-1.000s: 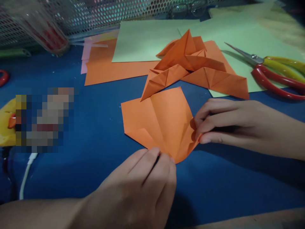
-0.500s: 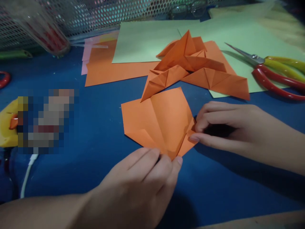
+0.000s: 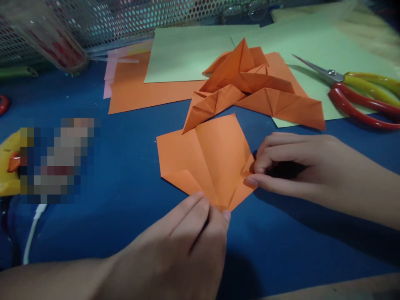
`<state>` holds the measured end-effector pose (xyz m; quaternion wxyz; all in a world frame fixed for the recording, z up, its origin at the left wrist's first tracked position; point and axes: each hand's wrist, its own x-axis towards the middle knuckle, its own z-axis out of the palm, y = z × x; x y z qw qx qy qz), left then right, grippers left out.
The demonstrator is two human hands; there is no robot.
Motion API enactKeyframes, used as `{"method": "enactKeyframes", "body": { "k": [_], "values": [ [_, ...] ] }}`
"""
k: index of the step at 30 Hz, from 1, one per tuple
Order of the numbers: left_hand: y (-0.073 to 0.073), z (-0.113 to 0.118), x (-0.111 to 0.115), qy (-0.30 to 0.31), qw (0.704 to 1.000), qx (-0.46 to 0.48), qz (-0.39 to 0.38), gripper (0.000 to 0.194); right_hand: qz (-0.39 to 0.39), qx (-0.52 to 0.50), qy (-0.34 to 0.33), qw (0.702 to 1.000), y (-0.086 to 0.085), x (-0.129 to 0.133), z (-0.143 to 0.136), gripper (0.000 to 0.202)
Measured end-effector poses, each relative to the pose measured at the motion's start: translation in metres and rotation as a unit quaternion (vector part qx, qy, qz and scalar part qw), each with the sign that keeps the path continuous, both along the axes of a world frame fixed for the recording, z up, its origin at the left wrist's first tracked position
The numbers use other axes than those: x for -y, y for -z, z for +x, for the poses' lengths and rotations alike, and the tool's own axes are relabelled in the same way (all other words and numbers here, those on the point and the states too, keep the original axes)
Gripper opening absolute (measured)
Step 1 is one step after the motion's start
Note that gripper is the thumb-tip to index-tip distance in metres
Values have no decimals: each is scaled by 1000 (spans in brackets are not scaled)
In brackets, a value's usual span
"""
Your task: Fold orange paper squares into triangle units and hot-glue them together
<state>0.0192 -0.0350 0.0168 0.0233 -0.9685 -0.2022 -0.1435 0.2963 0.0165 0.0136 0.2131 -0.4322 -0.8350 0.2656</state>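
A creased orange paper (image 3: 206, 154) lies on the blue table, with its lower left and lower right edges folded inward. My left hand (image 3: 187, 237) is closed on its bottom corner, the thumb tip showing at the corner's right side. At the right corner, my right hand (image 3: 290, 166) pinches the folded edge between thumb and curled fingers. Just behind the sheet, several folded orange paper pieces (image 3: 246, 79) are heaped together, one tip touching or overlapping the sheet's top edge.
Green sheets (image 3: 178, 52) and a flat orange sheet (image 3: 134, 93) lie at the back. Scissors with red and yellow handles (image 3: 340, 81) are at the back right. A clear cup (image 3: 59, 46), a blurred-out object with a white cable (image 3: 31, 237) and a yellow item (image 3: 8, 166) are leftward.
My left hand has shifted slightly left and down along the bottom corner, and the lower right fold lies flatter. My right hand keeps its pinch. The whole view has shifted slightly.
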Motion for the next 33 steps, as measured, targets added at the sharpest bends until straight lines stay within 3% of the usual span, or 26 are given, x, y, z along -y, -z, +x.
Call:
{"method": "enactKeyframes", "body": {
  "k": [4, 13, 21, 33],
  "values": [
    [1, -2, 2, 18, 999, -5, 26, 45, -13, 3, 2, 1000, -2, 0, -2, 27],
    [-7, 2, -5, 19, 999, -12, -25, 55, -23, 12, 30, 999, 0, 3, -1, 28],
    [2, -2, -4, 60, 996, -54, -27, 47, -18, 16, 38, 999, -5, 3, -1, 30],
    [-7, -5, -15, 118, 991, -71, 1, 40, 71, 38, 4, 997, 2, 8, -2, 32]
  ]
}}
